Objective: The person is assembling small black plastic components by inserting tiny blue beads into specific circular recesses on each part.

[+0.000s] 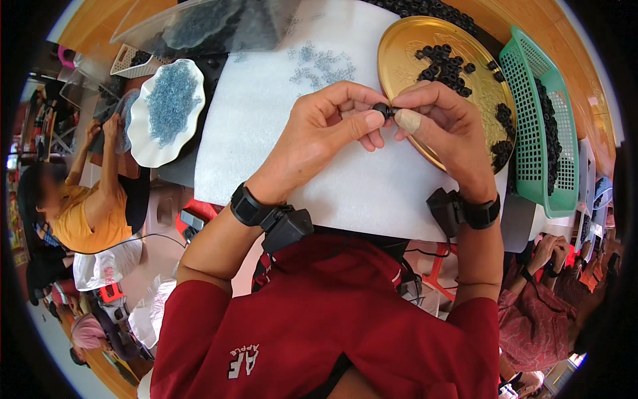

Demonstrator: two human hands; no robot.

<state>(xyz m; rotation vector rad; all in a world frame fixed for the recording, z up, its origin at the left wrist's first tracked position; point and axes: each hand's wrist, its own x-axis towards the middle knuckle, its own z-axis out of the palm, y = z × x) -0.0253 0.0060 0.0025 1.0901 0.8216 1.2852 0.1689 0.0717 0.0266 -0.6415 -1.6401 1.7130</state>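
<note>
Over the white foam sheet [256, 133], my two hands meet fingertip to fingertip. My left hand [325, 126] pinches a small round black part [381, 110] between thumb and forefinger. Touching the part's right side, my right hand [444, 123] has thumb and forefinger closed on its narrow dark end; I cannot tell whether that is a separate piece. A tan wrap covers my right thumb's tip. Beneath and beyond my right hand lies a gold tray [402, 60] with loose black parts [448, 66] on it. Small transparent pieces [322, 66] are scattered on the foam beyond my left hand.
A white scalloped dish [143, 143] of bluish transparent pieces stands left. Behind it is a transparent bin [246, 33]. A green basket [528, 153] of black parts borders the tray's right. A co-worker in yellow [100, 213] sits left; another person's hands [548, 253] show at right.
</note>
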